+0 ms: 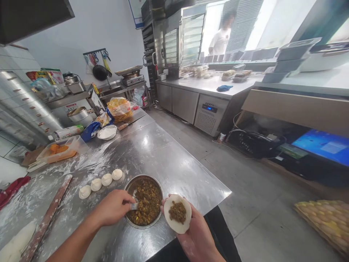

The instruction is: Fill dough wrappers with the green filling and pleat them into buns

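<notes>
My left hand (116, 207) is closed over the left rim of a round metal bowl (160, 189) of chopped brown and yellow filling (147, 200). It grips a short, flat, silvery utensil (134, 206) whose end dips into the filling; its exact kind is partly hidden. On the fingers and palm of my right hand (195, 233) rests a round dough wrapper (175, 226), just right of the bowl. A mound of filling (177, 212) sits in the wrapper's middle. Beyond my left hand stands a row of several pleated buns (96, 184).
A long rolling pin (51, 209) and pale dough (17, 242) lie on the floured steel table (180, 163) at left. Farther back are a plastic tub (61, 151), a flour bowl (107, 132) and food bags (119, 109). Egg trays (324, 222) stand at lower right.
</notes>
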Demonstrator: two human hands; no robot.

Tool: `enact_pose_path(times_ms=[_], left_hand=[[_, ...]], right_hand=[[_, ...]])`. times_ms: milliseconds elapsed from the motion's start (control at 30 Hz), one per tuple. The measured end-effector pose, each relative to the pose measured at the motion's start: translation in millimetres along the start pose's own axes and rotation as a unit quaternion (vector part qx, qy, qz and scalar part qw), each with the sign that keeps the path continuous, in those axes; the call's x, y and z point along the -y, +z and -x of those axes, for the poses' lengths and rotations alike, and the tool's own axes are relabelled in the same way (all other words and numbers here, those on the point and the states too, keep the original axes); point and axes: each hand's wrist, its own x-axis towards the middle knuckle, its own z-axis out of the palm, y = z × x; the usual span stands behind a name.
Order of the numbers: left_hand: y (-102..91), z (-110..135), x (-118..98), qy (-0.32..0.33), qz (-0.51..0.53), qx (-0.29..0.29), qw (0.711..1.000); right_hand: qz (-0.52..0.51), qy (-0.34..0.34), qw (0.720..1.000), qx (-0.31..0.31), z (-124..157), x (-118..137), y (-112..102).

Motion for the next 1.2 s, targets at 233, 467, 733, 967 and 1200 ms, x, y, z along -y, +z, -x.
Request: enact_pose_path(times_ms=[233, 467, 733, 967, 1200], left_hand=[[0.1, -1, 16, -0.034, 0.125, 0.020, 0.991], [-18.9, 15, 8, -0.045, 0.183, -0.015, 0.982], [57.1, 37, -33, 0.124, -0.103, -0.372, 0.914], [90.2, 50, -16, 0.174, -0.309, -0.474, 0.806], [76.4, 55, -27, 0.202, -0.333, -0.476, 0.788]], right_hand=[[-0.011, -0.005, 0.999, -0.033, -1, 16, 13], [0.008, -0.050, 0.998, -0.048, -12, 1, 32], [-0.055, 0.050, 0.997, 0.032, -4, -36, 71], [-0.047, 0.022, 0.998, 0.026, -3, -35, 65], [-0.051, 0.043, 0.996, 0.051, -4, -36, 63]])
